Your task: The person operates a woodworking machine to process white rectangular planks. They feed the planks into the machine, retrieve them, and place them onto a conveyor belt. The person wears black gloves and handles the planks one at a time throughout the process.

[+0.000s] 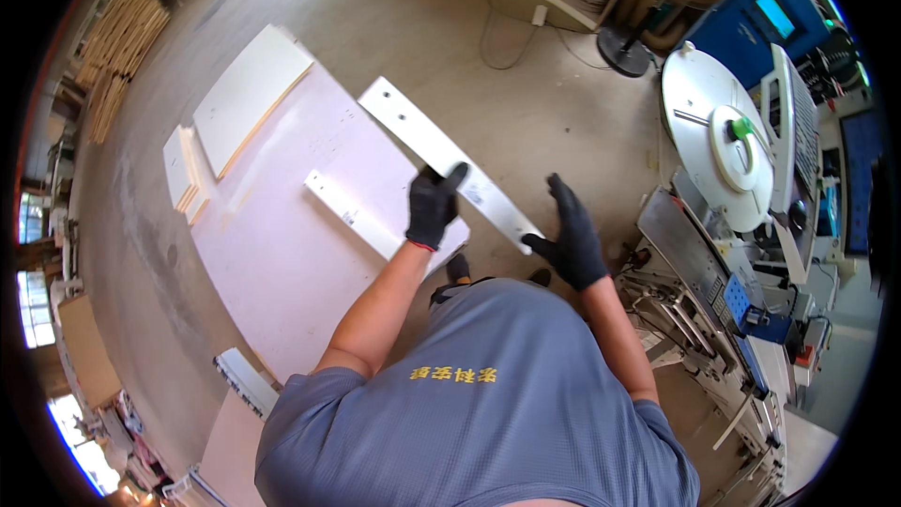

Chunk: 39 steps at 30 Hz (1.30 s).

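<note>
Strip (pixel 488 200) at the table's (pixel 272 263) right edge, clamped in left hand (pixel 431 207); right hand (pixel 576 249) farther right, thumb and fingers apart.

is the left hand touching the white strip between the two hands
Touching: the head view shows the left hand gripping the white strip, its thumb overlapping the strip's face.

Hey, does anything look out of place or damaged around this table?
No obvious spill or damage. Only the small stack of white boards on the table, far left, looks untidy: its edges seem stepped, not flush.
</note>
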### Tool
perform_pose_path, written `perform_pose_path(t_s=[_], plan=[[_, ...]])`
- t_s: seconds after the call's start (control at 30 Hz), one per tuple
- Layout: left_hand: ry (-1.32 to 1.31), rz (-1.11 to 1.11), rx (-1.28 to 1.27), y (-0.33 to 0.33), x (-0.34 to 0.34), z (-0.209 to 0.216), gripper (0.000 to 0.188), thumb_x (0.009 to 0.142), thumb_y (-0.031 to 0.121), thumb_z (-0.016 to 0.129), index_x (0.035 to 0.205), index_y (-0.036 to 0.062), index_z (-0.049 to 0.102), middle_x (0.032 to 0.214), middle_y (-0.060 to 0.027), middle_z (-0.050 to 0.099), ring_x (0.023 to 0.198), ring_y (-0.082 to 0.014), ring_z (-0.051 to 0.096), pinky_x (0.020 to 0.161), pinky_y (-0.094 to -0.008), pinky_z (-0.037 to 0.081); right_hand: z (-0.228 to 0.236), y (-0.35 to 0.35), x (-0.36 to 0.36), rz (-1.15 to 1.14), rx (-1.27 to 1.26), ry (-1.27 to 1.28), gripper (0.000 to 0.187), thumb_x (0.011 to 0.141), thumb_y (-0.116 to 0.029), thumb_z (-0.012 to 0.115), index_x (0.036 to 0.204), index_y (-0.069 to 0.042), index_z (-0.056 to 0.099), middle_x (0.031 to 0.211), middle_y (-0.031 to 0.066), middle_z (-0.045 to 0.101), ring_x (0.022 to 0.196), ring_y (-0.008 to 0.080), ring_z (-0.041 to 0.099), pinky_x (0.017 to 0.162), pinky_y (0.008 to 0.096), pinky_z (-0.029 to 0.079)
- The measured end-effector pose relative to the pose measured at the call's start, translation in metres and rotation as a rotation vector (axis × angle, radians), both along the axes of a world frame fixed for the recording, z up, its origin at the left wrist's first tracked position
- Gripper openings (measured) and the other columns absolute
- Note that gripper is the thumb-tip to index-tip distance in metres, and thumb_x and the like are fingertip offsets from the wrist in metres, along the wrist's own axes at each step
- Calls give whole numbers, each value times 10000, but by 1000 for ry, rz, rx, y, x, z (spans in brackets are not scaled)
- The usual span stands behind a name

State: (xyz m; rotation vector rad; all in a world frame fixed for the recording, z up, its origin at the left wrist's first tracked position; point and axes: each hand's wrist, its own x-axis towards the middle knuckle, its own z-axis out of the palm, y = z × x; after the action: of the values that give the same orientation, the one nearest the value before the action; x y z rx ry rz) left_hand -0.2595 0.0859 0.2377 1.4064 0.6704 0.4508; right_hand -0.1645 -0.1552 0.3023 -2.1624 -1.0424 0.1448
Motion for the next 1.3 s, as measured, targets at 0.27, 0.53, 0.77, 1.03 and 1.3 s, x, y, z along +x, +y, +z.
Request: perform_pose_path(t_s=[0.27,0.53,0.77,1.03,1.3], plan=[[-136,-540,814,-86,44,101,208,852,214,746,912,16,722,814,-105,729,693,-159,695,616,-329,520,-16,-54,1,-240,28,-256,737,710,-198,831,1354,-30,512,1214,191,610,1084,374,589,917,458,483],[-176,-445,351,-104,68,143,358,838,80,757,1171,-18,670,879,-42,714,761,-65,635,680,-245,508,-37,-129,-16,-381,89,-362,715,691,-214,839,1313,-28,539,1137,194,623,1002,383,603,862,470,498],[-143,-578,447,-133,95,118,423,890,66,704,1280,-63,602,1096,-75,686,924,-92,606,815,-261,513,-26,-165,-34,-444,17,-224,602,747,-269,794,1274,-60,589,1152,181,608,1009,372,609,846,451,507],[151,-860,497,-131,80,23,318,947,264,615,892,-30,721,840,-116,720,817,-187,684,759,-299,503,-93,-273,-61,-1215,-112,-86,599,854,-248,712,1410,-162,507,1126,211,575,1004,408,595,847,473,505],[524,-1056,645,-90,46,-93,408,940,373,576,816,10,715,761,-145,691,713,-249,654,674,-372,474,-111,-381,-47,-1535,-328,-69,534,870,-236,669,1382,-168,534,1102,194,581,987,396,597,830,487,497]])
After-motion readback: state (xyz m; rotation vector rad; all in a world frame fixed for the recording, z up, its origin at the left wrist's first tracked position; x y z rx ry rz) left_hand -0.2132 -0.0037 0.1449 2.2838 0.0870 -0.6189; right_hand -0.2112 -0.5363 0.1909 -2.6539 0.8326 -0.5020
